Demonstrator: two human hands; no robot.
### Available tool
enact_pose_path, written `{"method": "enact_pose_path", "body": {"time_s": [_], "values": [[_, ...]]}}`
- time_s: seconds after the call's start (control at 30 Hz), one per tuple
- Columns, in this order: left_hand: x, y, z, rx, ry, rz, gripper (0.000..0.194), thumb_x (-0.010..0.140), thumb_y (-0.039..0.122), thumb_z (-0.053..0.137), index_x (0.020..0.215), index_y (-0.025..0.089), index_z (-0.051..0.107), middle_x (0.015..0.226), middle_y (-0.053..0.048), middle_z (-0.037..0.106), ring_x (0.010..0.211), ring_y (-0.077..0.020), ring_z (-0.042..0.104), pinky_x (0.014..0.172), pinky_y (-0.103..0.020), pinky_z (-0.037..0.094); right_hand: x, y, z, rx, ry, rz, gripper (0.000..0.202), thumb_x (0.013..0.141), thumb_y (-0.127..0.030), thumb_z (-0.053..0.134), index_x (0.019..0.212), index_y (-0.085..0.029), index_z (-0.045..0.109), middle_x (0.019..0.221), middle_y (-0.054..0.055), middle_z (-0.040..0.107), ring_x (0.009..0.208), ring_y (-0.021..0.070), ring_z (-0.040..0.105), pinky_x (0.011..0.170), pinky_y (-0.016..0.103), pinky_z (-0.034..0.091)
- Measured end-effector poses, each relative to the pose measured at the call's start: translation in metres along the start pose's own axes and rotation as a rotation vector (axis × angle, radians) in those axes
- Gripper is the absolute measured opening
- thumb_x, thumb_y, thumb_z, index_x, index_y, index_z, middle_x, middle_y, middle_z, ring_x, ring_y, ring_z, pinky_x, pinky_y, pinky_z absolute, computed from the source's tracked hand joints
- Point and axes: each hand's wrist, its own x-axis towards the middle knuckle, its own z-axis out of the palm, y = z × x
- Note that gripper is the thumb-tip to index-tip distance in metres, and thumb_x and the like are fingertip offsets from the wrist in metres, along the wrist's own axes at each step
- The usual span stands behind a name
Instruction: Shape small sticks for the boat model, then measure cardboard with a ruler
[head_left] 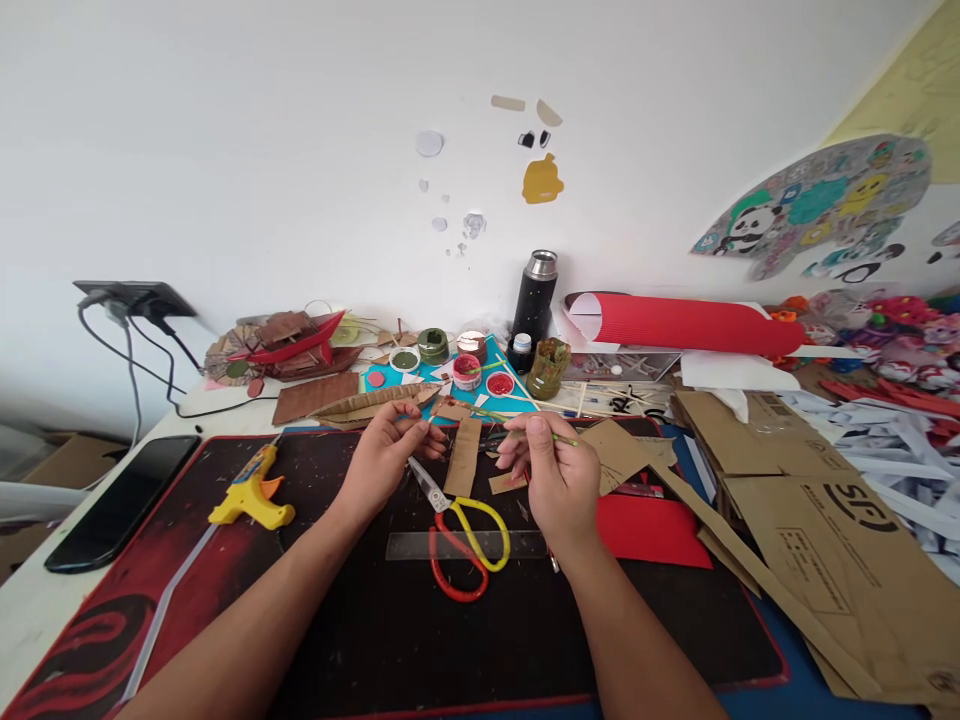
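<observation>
Tubs (466,382) hold red and green paint (470,363); right hand (556,472) grips a thin stick (565,440), left hand (394,445) curls, contents unclear.

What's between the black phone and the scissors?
The head view shows the yellow glue gun, then the left forearm, then one end of the clear ruler.
</observation>
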Motion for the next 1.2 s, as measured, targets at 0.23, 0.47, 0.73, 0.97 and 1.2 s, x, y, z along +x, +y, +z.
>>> {"method": "enact_pose_path", "body": {"time_s": [0.23, 0.47, 0.73, 0.97, 1.2], "values": [[0.0000, 0.0011, 0.0002, -0.014, -0.004, -0.001, 0.050, 0.084, 0.052, 0.086, 0.100, 0.023, 0.049, 0.083, -0.004, 0.081, 0.068, -0.0209, 0.077, 0.070, -0.035, 0.063, -0.0008, 0.0002, 0.0012, 0.040, -0.071, 0.010, 0.045, 0.109, -0.056, 0.056, 0.092, -0.020, 0.075, 0.069, 0.003, 0.072, 0.056, 0.0140, 0.071, 0.047, 0.021, 0.050], [0.0002, 0.0021, 0.0015, -0.063, 0.007, -0.036, 0.051, 0.081, 0.050, 0.088, 0.099, 0.023, 0.048, 0.082, -0.003, 0.080, 0.067, -0.0194, 0.076, 0.069, -0.034, 0.063, 0.0016, 0.0003, -0.0002, 0.022, -0.009, 0.020, 0.047, 0.108, -0.060, 0.056, 0.091, -0.020, 0.075, 0.071, 0.003, 0.073, 0.056, 0.0143, 0.070, 0.047, 0.022, 0.051], [-0.0008, 0.0039, 0.0027, -0.071, -0.012, -0.044, 0.051, 0.082, 0.050, 0.087, 0.097, 0.025, 0.045, 0.080, -0.001, 0.078, 0.066, -0.0182, 0.074, 0.067, -0.031, 0.061, 0.0002, 0.0015, 0.0009, 0.002, -0.035, 0.023, 0.046, 0.109, -0.059, 0.055, 0.093, -0.020, 0.075, 0.069, 0.003, 0.073, 0.056, 0.0144, 0.071, 0.047, 0.022, 0.051], [-0.0005, 0.0047, 0.0029, -0.076, 0.003, -0.060, 0.050, 0.081, 0.048, 0.087, 0.095, 0.025, 0.046, 0.078, -0.001, 0.076, 0.066, -0.0190, 0.074, 0.065, -0.031, 0.060, -0.0003, -0.0003, 0.0010, 0.038, -0.055, 0.031, 0.046, 0.109, -0.058, 0.055, 0.091, -0.020, 0.075, 0.069, 0.003, 0.072, 0.055, 0.0143, 0.070, 0.047, 0.022, 0.051], [-0.0002, 0.0052, 0.0036, -0.138, 0.004, -0.087, 0.048, 0.080, 0.044, 0.087, 0.093, 0.025, 0.045, 0.072, 0.001, 0.075, 0.061, -0.0163, 0.071, 0.060, -0.026, 0.056, 0.0012, 0.0008, 0.0001, 0.022, -0.007, 0.032, 0.045, 0.109, -0.058, 0.055, 0.092, -0.020, 0.075, 0.071, 0.003, 0.073, 0.056, 0.0140, 0.070, 0.048, 0.022, 0.051]]}}
